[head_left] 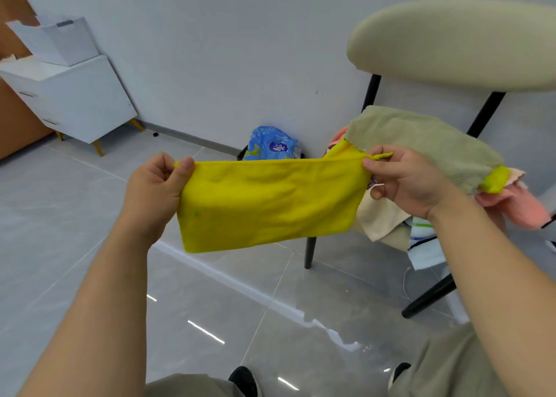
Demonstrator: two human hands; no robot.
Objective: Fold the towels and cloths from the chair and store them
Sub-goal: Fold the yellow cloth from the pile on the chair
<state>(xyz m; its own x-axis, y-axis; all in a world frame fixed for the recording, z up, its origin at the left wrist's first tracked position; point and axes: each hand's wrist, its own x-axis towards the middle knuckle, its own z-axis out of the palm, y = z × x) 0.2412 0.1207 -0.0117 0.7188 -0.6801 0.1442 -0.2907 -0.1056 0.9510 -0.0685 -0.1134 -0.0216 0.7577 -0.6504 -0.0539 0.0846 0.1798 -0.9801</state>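
The yellow cloth [267, 204] hangs in the air over the floor [210, 306], just left of the chair [451, 41], pulled taut along its top edge between both hands. The left hand [153, 192] pinches the left top corner between thumb and curled fingers. The right hand [403, 183] pinches the right top corner, where a small hanging loop sticks out. The cloth looks already doubled lengthwise, so the step in hand is probably the next fold, end to end.

To do that well, the top edge should stay tight and level so the layers do not slip. Then one corner should be carried across to meet the other exactly, with the loop tucked inside. A shake or a stroke down the hanging part would flatten the soft creases.

The rest of the pile lies on the chair seat: a green towel [421, 143] on top, a pink cloth [517, 207] at the right edge, and a cream cloth [379, 216] and a striped towel [421, 240] drooping over the front edge. A white box [60, 41] on the white cabinet [78, 101], well apart to the left, is a likely store.
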